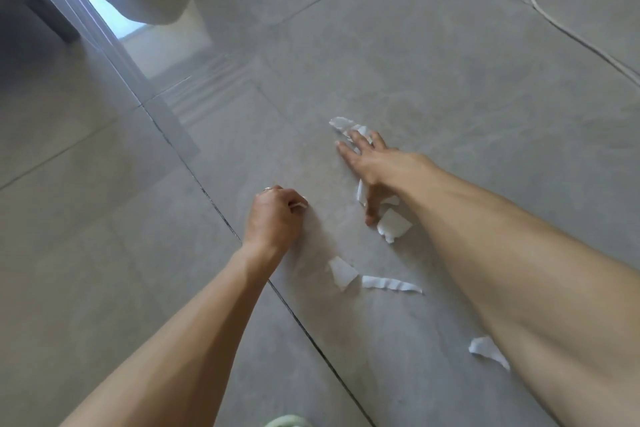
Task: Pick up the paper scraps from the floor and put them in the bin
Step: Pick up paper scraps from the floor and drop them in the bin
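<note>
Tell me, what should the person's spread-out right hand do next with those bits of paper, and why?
Probably close the right hand, drawing its fingers and thumb together. It lies spread on the floor with its fingertips on the far scrap and its thumb by the near scrap. The left hand already pinches a bit of paper.

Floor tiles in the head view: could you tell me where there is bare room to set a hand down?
Bare tile lies left of the dark grout line, beside the left hand, and between the right hand and the white cable. Scraps crowd the patch between the forearms.
</note>
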A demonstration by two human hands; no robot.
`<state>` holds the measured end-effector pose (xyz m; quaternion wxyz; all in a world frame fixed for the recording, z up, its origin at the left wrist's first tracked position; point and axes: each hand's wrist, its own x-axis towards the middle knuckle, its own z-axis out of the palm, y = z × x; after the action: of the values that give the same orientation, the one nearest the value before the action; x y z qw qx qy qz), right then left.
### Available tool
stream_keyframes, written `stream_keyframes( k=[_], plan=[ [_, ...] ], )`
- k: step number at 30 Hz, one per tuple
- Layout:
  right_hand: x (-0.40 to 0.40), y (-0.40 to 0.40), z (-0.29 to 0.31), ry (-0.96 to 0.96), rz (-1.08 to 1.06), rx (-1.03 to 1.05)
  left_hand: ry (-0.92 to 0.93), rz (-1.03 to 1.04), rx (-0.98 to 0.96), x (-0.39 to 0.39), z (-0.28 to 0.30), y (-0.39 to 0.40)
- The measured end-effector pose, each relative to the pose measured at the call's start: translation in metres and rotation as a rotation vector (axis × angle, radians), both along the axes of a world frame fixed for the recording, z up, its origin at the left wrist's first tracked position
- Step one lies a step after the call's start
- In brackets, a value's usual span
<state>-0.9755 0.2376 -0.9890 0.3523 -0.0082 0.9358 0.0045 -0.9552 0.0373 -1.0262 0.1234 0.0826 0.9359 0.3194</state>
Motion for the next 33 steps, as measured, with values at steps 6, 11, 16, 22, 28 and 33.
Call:
stream_keyframes(
  k=[6, 11, 16, 22, 28, 33],
  plan=[
    [0.049, 0.009, -0.02, 0.343, -0.104, -0.329, -0.029, 0.0, 0.006, 0.016, 0.004, -0.002],
    [0.116, 0.016, -0.02, 0.381, -0.152, -0.417, -0.108, -0.076, -0.014, 0.035, 0.014, 0.005],
    [0.165, 0.027, -0.018, 0.308, -0.036, -0.405, -0.261, -0.241, -0.065, 0.07, 0.023, 0.017],
    [0.194, 0.016, -0.041, 0.517, -0.32, -0.573, -0.117, -0.3, -0.146, 0.111, 0.013, 0.044],
    [0.211, 0.012, -0.043, 0.604, -0.519, -0.595, -0.035, -0.14, 0.072, 0.128, 0.002, 0.044],
    [0.246, 0.039, -0.026, 0.778, -0.734, -0.627, -0.041, -0.047, 0.143, 0.144, 0.014, 0.054]
  ],
)
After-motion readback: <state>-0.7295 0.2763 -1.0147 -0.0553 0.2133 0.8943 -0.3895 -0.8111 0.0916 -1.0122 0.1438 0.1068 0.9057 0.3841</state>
